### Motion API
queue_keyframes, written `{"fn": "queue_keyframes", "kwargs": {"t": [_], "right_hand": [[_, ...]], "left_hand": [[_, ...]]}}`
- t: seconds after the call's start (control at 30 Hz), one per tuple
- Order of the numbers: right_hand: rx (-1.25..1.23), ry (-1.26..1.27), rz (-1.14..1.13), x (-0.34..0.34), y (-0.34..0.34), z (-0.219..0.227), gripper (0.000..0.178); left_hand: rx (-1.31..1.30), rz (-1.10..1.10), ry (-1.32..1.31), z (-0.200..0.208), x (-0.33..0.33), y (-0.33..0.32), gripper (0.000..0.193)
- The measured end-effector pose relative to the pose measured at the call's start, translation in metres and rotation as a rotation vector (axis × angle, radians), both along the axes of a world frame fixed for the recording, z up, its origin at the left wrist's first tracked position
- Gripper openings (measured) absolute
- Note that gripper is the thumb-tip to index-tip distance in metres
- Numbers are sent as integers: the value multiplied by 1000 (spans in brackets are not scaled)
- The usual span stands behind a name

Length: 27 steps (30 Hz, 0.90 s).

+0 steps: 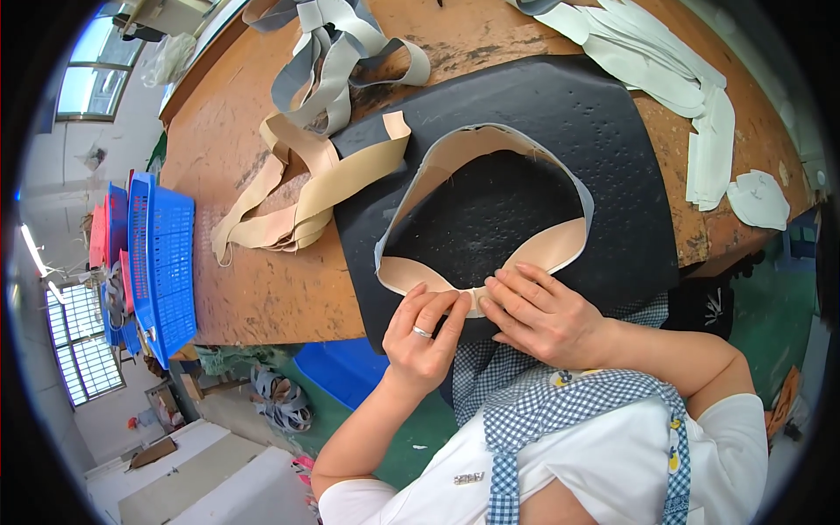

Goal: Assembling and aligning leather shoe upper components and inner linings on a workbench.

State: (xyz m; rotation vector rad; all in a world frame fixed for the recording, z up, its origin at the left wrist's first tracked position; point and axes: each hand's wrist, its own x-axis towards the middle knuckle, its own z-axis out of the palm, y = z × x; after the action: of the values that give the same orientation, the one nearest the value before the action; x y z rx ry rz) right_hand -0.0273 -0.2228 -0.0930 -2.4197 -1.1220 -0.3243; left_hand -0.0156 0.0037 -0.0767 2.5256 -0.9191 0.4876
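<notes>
A closed loop of stiff, flat material [490, 140], beige inside and pale grey outside, stands on edge on a black mat [472, 210]. Its two wider, curved ends meet at a narrow joint on the near side. My left hand [424, 339], with a ring on one finger, pinches the loop just left of that joint. On the other side of the joint, my right hand [551, 322] grips it, fingers bent over the band and the thumb partly hidden. Both sets of fingertips nearly touch.
Beige strips [324, 192] and grey strips [337, 70] lie loosely piled at the left of the worn wooden table [227, 306]. Stacked white pieces [656, 61] lie at the far right, with a smaller white piece [758, 199] nearby. Blue plastic baskets [162, 262] stand beyond the left edge.
</notes>
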Motion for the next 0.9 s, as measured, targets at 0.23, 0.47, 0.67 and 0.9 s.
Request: {"fn": "queue_keyframes", "kwargs": {"t": [0.23, 0.47, 0.67, 0.9], "right_hand": [[-9, 1, 0, 0, 0, 1, 47], [-4, -5, 0, 0, 1, -1, 46], [-6, -12, 3, 0, 0, -2, 48], [-2, -4, 12, -1, 0, -3, 49]], "left_hand": [[-276, 127, 100, 0, 3, -4, 27], [-114, 31, 7, -7, 1, -3, 30], [-38, -18, -41, -11, -1, 2, 35], [-49, -74, 26, -6, 2, 3, 37]]}}
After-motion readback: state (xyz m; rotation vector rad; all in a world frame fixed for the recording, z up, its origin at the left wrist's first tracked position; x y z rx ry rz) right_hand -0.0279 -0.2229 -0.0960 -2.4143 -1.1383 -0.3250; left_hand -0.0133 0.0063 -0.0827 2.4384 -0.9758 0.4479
